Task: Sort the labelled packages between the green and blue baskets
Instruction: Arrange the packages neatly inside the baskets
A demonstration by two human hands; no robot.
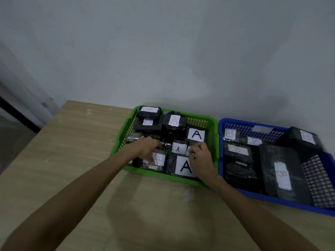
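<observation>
Both hands were down in the green basket (212,122), mid-sort. The left hand (147,148) spread loose fingers over the packages at the front-left; the right hand (199,153) was curled, seemingly pinching a small package beside the little "A" package (178,148), though what it held was unclear. Two "B" packages (149,115), black-wrapped with white paper labels, sat stacked at the back-left. Those likely belonged in the blue basket (220,142) next.

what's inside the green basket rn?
The green basket holds black wrapped packages: five labelled A, e.g. the big A, and two stacked B packages in the far-left corner. Both hands reach in and cover some; lower layers are hidden.
</observation>
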